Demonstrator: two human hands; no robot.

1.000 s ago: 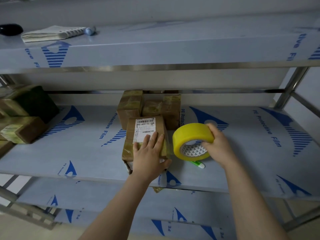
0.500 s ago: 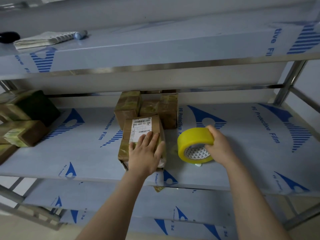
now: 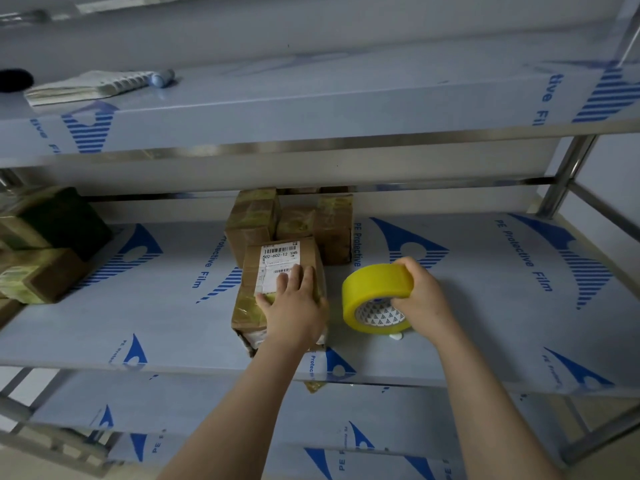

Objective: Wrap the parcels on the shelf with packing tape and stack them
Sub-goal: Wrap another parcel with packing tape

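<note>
A brown cardboard parcel (image 3: 273,271) with a white barcode label lies near the front of the middle shelf (image 3: 156,306). My left hand (image 3: 294,306) rests flat on its top, fingers straight. Just right of it stands a yellow roll of packing tape (image 3: 374,289) on its edge, and my right hand (image 3: 420,296) grips the roll from the right and over the top. Two taped parcels (image 3: 254,220) (image 3: 329,226) stand side by side behind the labelled one, close to the back rail.
Several taped parcels (image 3: 45,251) are piled at the shelf's left end. A small white object (image 3: 396,336) lies under the tape roll. On the upper shelf lie a spiral notebook (image 3: 90,86), a blue marker (image 3: 162,77) and a black object (image 3: 14,79). A steel post (image 3: 568,171) stands at right.
My right hand has lowered the tape roll toward the shelf and slid it slightly right, away from the parcel. My left hand stays flat on the labelled parcel.
</note>
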